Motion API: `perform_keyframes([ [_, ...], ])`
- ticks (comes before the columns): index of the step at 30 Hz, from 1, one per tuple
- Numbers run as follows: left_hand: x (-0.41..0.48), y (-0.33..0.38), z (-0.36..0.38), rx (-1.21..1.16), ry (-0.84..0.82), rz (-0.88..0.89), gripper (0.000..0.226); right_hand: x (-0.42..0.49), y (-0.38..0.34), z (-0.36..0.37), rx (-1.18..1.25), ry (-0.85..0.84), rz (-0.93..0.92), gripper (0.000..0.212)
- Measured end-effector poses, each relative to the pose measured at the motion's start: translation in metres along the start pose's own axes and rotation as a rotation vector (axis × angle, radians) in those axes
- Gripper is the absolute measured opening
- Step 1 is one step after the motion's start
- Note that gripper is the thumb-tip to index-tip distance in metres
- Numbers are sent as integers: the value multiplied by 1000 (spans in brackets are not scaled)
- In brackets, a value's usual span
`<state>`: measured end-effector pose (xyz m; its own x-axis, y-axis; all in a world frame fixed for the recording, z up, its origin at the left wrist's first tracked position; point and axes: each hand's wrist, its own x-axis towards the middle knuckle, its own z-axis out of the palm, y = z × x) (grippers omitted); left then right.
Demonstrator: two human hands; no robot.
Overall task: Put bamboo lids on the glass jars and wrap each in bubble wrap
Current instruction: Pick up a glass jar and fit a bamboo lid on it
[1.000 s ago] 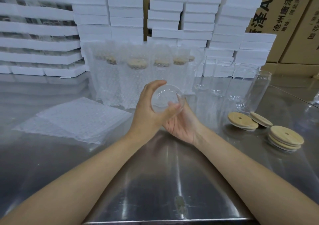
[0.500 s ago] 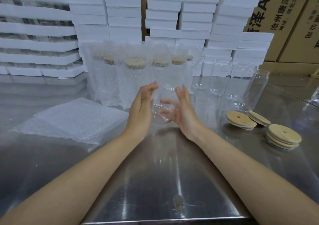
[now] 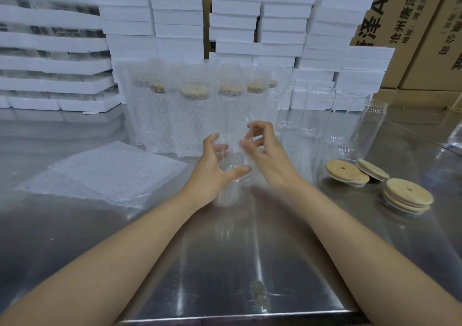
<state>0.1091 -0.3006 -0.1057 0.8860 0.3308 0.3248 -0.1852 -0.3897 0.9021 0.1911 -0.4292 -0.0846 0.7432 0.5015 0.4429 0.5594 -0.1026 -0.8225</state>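
Note:
A clear glass jar [image 3: 235,155] without a lid stands upright on the steel table [image 3: 250,250], between my hands. My left hand [image 3: 212,168] curls round its lower part, thumb across the front near the base, fingers showing through the glass. My right hand [image 3: 265,148] is motion-blurred just right of the jar, fingers loosely curled and holding nothing. Bamboo lids lie at the right: two loose ones [image 3: 347,172] and a small stack [image 3: 407,195]. A pile of flat bubble wrap sheets [image 3: 112,170] lies at the left.
Several wrapped, lidded jars [image 3: 192,115] stand in a row behind my hands. Empty glass jars [image 3: 367,130] stand to the back right. White foam blocks [image 3: 280,25] and cardboard boxes [image 3: 400,13] are stacked along the back.
The jar went from tilted, mouth toward me in both hands, to standing upright on the table. My right hand has come off it; the left still wraps it.

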Motion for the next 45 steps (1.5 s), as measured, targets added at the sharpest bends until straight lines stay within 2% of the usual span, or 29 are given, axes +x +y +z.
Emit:
perform_keyframes([
  [1,1,0,0,-9,14,-5,100,3,-1,-8,-55,37,50,48],
  [2,1,0,0,-19,26,-10,99,6,-1,-17,-217,82,85,53],
  [4,3,-1,0,-30,31,-19,99,11,4,-38,-774,164,184,48],
  [6,3,-1,0,-26,19,-23,99,12,11,-55,-1130,103,444,39],
  [7,3,-2,0,-30,17,-25,99,12,12,-61,-1166,48,589,47],
  [9,4,-3,0,-52,18,-35,99,9,12,-70,-1121,-2,754,60],
  [13,6,-3,-1,-89,10,-65,100,6,17,-75,-1113,-33,751,71],
  [16,7,-4,0,-113,1,-71,100,8,20,-72,-1124,-39,622,73],
  [18,7,-4,0,-112,-19,-70,101,9,17,-61,-1009,-74,511,77],
  [21,6,-6,1,-101,-54,-67,102,4,14,-34,-833,-260,374,82],
  [23,6,-6,1,-91,-67,-66,103,1,13,-20,-807,-347,299,80],
  [24,6,-6,1,-88,-71,-64,103,0,12,-19,-768,-329,265,81],
  [26,6,-6,1,-83,-72,-63,103,4,7,-24,-718,-187,285,80],
  [28,6,-6,0,-83,-77,-66,102,7,5,-35,-867,-73,451,73],
  [30,6,-6,0,-79,-90,-66,102,5,5,-42,-997,-131,664,60],
  [31,6,-6,-1,-77,-94,-66,101,3,5,-42,-1004,-183,710,55],
  [33,5,-6,-1,-75,-93,-69,101,0,9,-38,-957,-258,602,56],
  [35,6,-5,-1,-73,-90,-71,100,2,10,-32,-835,-318,410,70],
  [37,6,-4,-1,-73,-90,-71,100,4,8,-26,-815,-372,314,78],
  [38,6,-4,-1,-73,-92,-72,100,4,8,-23,-891,-377,323,78],
  [40,6,-5,-2,-77,-109,-76,99,3,10,-22,-1039,-305,458,71],
  [42,7,-5,-4,-90,-143,-88,99,3,13,-26,-1077,-267,554,52],
  [43,7,-5,-4,-95,-160,-91,99,4,12,-29,-1072,-267,535,43],
  [45,8,-7,-6,-100,-187,-92,99,4,12,-34,-983,-204,466,39],
])
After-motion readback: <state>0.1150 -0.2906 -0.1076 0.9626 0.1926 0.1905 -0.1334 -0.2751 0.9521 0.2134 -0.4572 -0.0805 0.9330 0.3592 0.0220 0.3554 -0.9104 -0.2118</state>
